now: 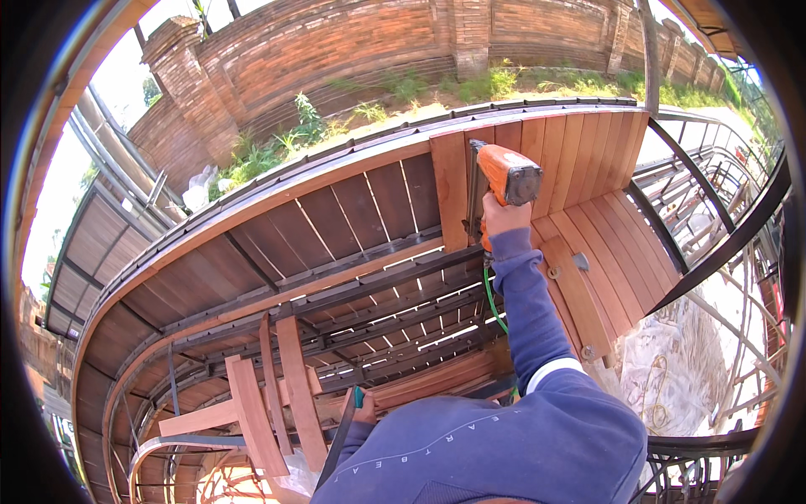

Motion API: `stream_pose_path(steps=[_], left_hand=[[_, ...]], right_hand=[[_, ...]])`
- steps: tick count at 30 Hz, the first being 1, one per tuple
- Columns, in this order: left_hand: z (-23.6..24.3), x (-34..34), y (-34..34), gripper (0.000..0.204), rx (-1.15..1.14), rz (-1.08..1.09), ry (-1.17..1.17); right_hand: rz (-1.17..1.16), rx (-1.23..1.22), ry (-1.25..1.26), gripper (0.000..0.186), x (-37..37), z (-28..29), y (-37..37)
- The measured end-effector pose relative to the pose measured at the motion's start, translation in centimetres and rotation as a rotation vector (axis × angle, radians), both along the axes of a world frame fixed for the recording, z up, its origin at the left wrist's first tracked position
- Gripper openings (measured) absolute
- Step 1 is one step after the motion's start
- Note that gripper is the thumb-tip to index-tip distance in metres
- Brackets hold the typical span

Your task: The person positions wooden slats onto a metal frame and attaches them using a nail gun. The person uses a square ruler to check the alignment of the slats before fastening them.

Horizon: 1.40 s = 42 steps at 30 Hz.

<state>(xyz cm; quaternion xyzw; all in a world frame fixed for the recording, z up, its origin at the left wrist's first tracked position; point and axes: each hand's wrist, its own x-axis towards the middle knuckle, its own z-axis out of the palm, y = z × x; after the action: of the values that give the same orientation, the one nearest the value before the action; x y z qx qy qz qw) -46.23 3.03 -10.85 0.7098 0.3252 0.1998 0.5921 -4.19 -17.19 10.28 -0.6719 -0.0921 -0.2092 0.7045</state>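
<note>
My right hand (pixel 505 217) reaches forward, its fingers wrapped round the grip of an orange and black nail gun (pixel 510 172). The gun's nose meets the upright backrest of a curved bench, by a dark gap beside a reddish wooden slat (pixel 452 189). A green air hose (pixel 491 294) hangs below the gun along my forearm. Low in the view, close to my body, my left hand (pixel 366 410) is closed on a teal-handled object (pixel 359 396); my sleeve and body hide much of it, so its kind is unclear.
Fitted wooden slats (pixel 600 160) line the backrest on the right. A loose board (pixel 569 294) and a small grey metal piece (pixel 581 261) lie on the seat. Loose planks (pixel 252 412) rest across the dark metal frame (pixel 403 277) at left. Behind stands a brick wall (pixel 336 50).
</note>
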Motion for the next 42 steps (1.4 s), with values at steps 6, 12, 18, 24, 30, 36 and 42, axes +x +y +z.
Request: stream_pose_path(steps=[6, 12, 18, 24, 30, 36, 42], left_hand=[[0.1, -0.2, 0.5, 0.011, -0.027, -0.016, -0.018], [-0.7, -0.1, 0.5, 0.009, -0.065, -0.035, 0.007], [-0.4, 0.1, 0.4, 0.009, -0.033, -0.047, 0.020], [0.7, 0.1, 0.2, 0.007, -0.037, -0.051, 0.046], [1.3, 0.4, -0.2, 0.006, -0.001, -0.010, 0.038], [2.1, 0.1, 0.0, 0.006, -0.036, -0.008, 0.020], [1.0, 0.3, -0.6, 0.007, -0.109, 0.028, -0.059]], right_hand=[[0.069, 0.171, 0.127, 0.009, -2.0, 2.7, -0.1], [0.017, 0.169, 0.047, 0.010, 0.2, 2.6, -2.1], [0.012, 0.152, 0.050, 0.013, 0.8, 2.4, -2.3], [0.058, 0.112, 0.026, 0.013, 0.1, 2.5, -2.3], [0.122, 0.069, -0.020, 0.011, -1.8, 1.2, 0.9], [0.008, -0.051, -0.072, 0.011, -0.3, -0.4, 1.6], [0.023, -0.097, -0.142, 0.012, 0.1, -0.6, 1.0]])
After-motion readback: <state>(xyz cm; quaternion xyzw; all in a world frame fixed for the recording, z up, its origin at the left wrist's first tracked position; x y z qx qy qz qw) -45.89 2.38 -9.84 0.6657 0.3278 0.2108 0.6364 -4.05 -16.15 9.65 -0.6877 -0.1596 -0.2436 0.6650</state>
